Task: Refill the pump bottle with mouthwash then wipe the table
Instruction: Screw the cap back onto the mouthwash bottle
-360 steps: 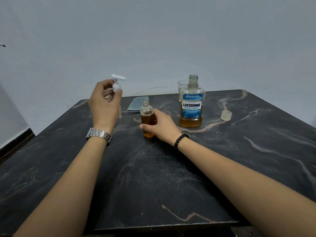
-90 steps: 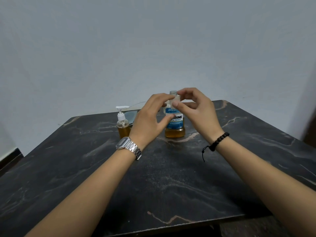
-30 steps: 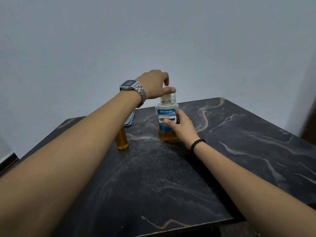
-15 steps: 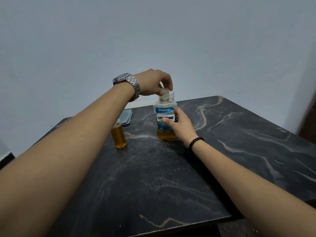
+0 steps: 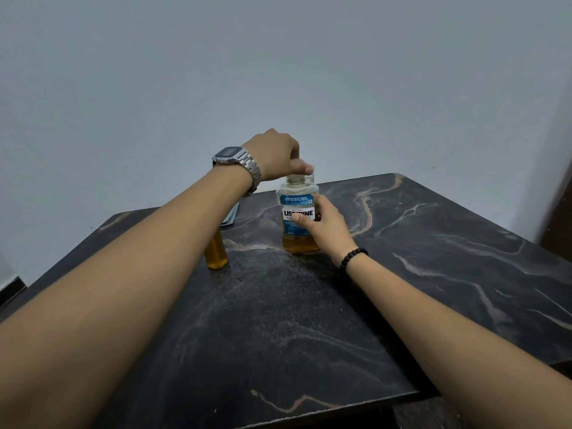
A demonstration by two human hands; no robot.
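Observation:
The Listerine mouthwash bottle (image 5: pixel 297 209) stands upright near the far middle of the dark marble table (image 5: pixel 309 320), with amber liquid low in it. My right hand (image 5: pixel 325 227) grips its body from the right. My left hand (image 5: pixel 275 156) is above it, fingers closed on the pale cap (image 5: pixel 295 178) at the bottle's neck. The small pump bottle (image 5: pixel 216 252) of amber liquid stands to the left; my left forearm hides its pump top.
A folded blue cloth (image 5: pixel 231 216) lies at the back of the table, mostly behind my left forearm. A glass stands directly behind the mouthwash bottle, barely visible. A pale wall rises behind the table; a dark door edge (image 5: pixel 557 181) is at the right.
Over the last second my left hand has turned on the cap at the bottle's neck. Before that, the pump top went onto the small bottle and the cap onto the mouthwash bottle.

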